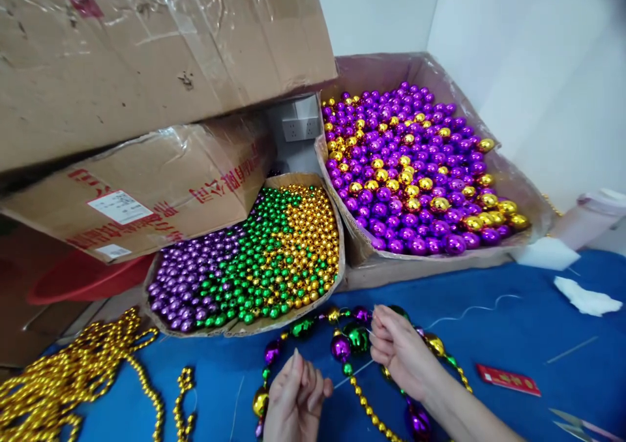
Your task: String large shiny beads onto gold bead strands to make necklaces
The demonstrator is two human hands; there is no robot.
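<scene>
My left hand (295,399) is low at the bottom middle, fingers pinched on a thin white thread (353,370). My right hand (398,351) is just right of it, pinching the same thread near a green bead (358,338) and a purple bead (340,347). A bead necklace (303,328) of purple, green and gold beads loops on the blue table (513,338) around both hands.
A shallow box of small purple, green and gold beads (254,259) sits behind the hands. A larger box of big purple and gold beads (411,168) stands right of it. Gold bead strings (68,377) pile at left. Cardboard boxes (147,57) overhang the left. Scissors (581,424) and a red packet (508,380) lie at right.
</scene>
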